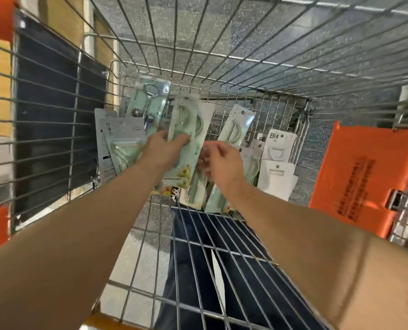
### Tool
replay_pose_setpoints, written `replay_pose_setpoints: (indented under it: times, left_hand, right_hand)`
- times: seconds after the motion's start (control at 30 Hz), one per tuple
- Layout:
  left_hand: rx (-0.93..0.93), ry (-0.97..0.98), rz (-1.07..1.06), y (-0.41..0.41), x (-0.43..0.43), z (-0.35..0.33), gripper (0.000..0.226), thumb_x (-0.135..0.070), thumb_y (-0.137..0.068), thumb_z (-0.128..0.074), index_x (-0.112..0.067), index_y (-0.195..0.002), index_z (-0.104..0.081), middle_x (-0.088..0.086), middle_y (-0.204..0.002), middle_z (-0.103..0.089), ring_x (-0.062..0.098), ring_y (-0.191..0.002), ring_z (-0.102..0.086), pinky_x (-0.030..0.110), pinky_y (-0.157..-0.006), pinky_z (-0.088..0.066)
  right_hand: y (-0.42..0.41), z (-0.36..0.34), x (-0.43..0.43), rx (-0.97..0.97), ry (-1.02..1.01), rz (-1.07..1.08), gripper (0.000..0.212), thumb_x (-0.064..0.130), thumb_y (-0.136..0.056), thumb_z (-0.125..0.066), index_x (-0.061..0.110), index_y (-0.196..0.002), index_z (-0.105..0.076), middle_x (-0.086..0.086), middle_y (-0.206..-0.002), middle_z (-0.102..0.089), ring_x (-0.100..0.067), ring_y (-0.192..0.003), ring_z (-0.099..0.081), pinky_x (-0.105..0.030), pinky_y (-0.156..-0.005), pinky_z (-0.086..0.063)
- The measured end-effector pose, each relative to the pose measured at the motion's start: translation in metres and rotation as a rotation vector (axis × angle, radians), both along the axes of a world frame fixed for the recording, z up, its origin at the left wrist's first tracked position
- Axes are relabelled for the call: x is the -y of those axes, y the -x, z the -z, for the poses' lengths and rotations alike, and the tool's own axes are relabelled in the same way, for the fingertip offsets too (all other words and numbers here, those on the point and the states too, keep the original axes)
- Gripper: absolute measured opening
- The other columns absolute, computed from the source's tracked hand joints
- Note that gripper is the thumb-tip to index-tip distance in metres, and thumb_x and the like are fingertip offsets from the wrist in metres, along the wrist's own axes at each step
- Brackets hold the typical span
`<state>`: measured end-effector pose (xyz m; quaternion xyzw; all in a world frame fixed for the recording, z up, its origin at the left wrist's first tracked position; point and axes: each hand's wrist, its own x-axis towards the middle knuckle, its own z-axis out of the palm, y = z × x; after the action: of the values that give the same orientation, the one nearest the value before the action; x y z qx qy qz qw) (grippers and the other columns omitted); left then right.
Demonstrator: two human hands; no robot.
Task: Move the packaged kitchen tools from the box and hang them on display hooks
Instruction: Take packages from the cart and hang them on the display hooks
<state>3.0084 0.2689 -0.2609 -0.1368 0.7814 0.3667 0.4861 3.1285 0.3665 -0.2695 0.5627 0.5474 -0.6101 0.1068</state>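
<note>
Two bare hands reach forward above a silver wire shelf [205, 246] that runs beneath both forearms. The left hand [165, 150] grips a pale green flat plastic kitchen tool package [188, 122] by its lower left edge, thumb laid across the front and the other fingers behind it. The right hand [224, 163] sits just right of that package's lower end, fingers curled towards it; I cannot tell whether they pinch it or only brush it. The held package stands nearly upright, its top end up against the far silver wire grid panel [265, 110]. Far left of it is a similar green package with a shiny metal tool [150, 101]. Left of the left hand is a grey-white carded pack with a green peeler [123, 141]. Right of the held package leans another slim green package [238, 125], with white carded packs [279, 151] further right. An orange plastic crate [364, 177] stands at the right edge.
</note>
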Motion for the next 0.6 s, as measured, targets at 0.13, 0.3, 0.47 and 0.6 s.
replay_pose_setpoints:
  times: [0.13, 0.3, 0.47, 0.6]
  left_hand:
    - [-0.001, 0.0, -0.036, -0.001, -0.008, 0.005, 0.015, -0.031, -0.091, -0.07, -0.026, -0.101, -0.06, 0.004, -0.097, -0.072, 0.021, -0.08, -0.069, 0.023, -0.053, -0.047]
    - [-0.019, 0.009, -0.018, -0.003, -0.014, 0.011, 0.032, -0.031, -0.091, -0.071, -0.022, -0.12, -0.058, -0.001, -0.095, -0.068, 0.016, -0.079, -0.064, 0.024, -0.057, -0.045]
    - [0.037, 0.01, -0.019, -0.004, -0.016, 0.011, 0.031, -0.033, -0.091, -0.07, -0.023, -0.119, -0.059, 0.002, -0.103, -0.069, 0.02, -0.088, -0.066, 0.03, -0.066, -0.049]
    - [0.06, -0.023, -0.042, -0.004, -0.018, 0.004, 0.023, -0.03, -0.092, -0.069, -0.028, -0.112, -0.06, 0.002, -0.1, -0.068, 0.017, -0.075, -0.061, 0.024, -0.054, -0.043]
  right_hand:
    - [0.005, 0.007, -0.038, 0.265, -0.501, -0.159, 0.013, 0.029, -0.107, -0.047, 0.027, -0.104, -0.06, 0.008, -0.095, -0.066, -0.011, -0.079, -0.063, -0.032, -0.067, -0.055]
    - [0.02, 0.025, -0.066, 0.493, -0.312, -0.208, 0.036, 0.033, -0.107, -0.045, 0.006, -0.13, -0.053, -0.011, -0.115, -0.065, -0.03, -0.102, -0.066, -0.038, -0.08, -0.054]
    - [0.028, 0.029, -0.066, 0.469, -0.245, -0.147, 0.057, 0.037, -0.105, -0.055, 0.009, -0.151, -0.036, -0.006, -0.113, -0.064, -0.026, -0.1, -0.066, -0.04, -0.087, -0.058]
    - [0.028, 0.03, -0.062, 0.315, -0.41, -0.112, 0.046, 0.044, -0.1, -0.063, 0.019, -0.138, -0.053, 0.006, -0.092, -0.063, -0.016, -0.086, -0.068, -0.04, -0.084, -0.061]
